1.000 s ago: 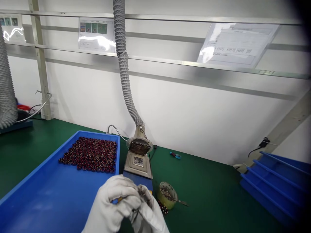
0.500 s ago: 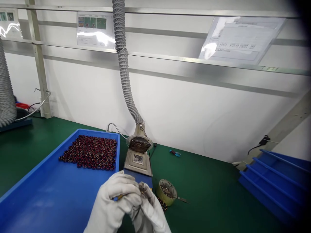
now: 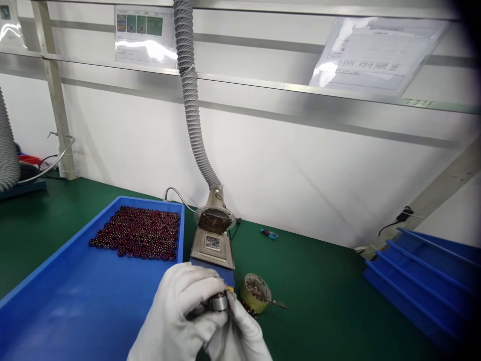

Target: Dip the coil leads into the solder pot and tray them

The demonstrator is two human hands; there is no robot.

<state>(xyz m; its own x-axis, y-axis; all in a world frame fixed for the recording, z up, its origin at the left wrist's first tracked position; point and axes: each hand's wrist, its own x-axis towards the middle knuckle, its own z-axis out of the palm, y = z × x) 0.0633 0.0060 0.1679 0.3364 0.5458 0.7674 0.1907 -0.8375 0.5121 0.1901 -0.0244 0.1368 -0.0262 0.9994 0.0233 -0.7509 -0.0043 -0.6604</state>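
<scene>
White gloves cover both of my hands, which meet at the bottom centre. My left hand (image 3: 186, 306) is closed round a small round metal part (image 3: 218, 302) with a silvery rim and dark, coppery windings. The fingertips of my right hand (image 3: 242, 321) are pinched together at the part's right side; what they grip is too small to make out. Just beyond the hands stands a device with a square metal plate (image 3: 213, 244). To the right sits a round yellowish tin (image 3: 256, 293) with dark bits and a metal tool in it, several small dark parts (image 3: 248, 309) beside it.
A large blue tray (image 3: 93, 301) on the left holds many small dark-red round parts (image 3: 141, 230). A grey hose (image 3: 191, 100) hangs to a metal hood (image 3: 215, 215). Blue-handled cutters (image 3: 269, 234) lie behind the tin. Blue bins (image 3: 421, 281) stand stacked at the right.
My left hand has turned, so the metal part's silvery rim now shows between the fingers. The camera view has shifted slightly.
</scene>
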